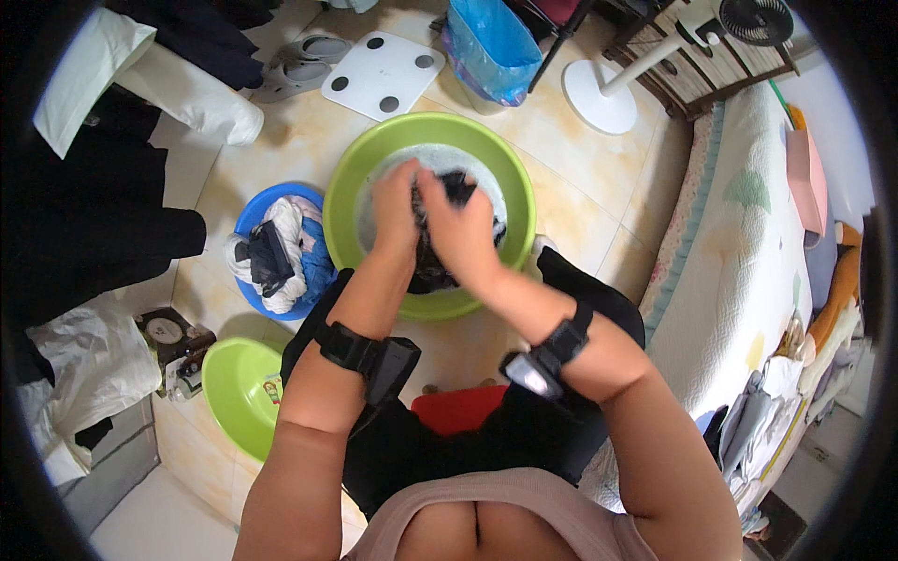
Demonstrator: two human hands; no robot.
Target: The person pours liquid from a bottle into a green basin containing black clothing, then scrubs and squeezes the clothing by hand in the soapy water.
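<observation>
Both hands are over a large green plastic basin (344, 161) that holds sudsy water (442, 154). Between them is a wet black cloth garment (429, 259), part of it lying in the water. My left hand (395, 207) grips the garment from the left, its fingers blurred. Close against it, my right hand (459, 228) grips the same garment from the right. The hands nearly touch at the fingertips. Bunched cloth hides how the garment is folded.
Left of the basin stands a blue basin (245, 224) with white, blue and black laundry. A smaller green basin (235, 393) sits nearer me. Beyond are a white bathroom scale (384, 73), a blue-lined bin (494, 52) and a fan's base (596, 98). A bed (722, 231) runs along the right.
</observation>
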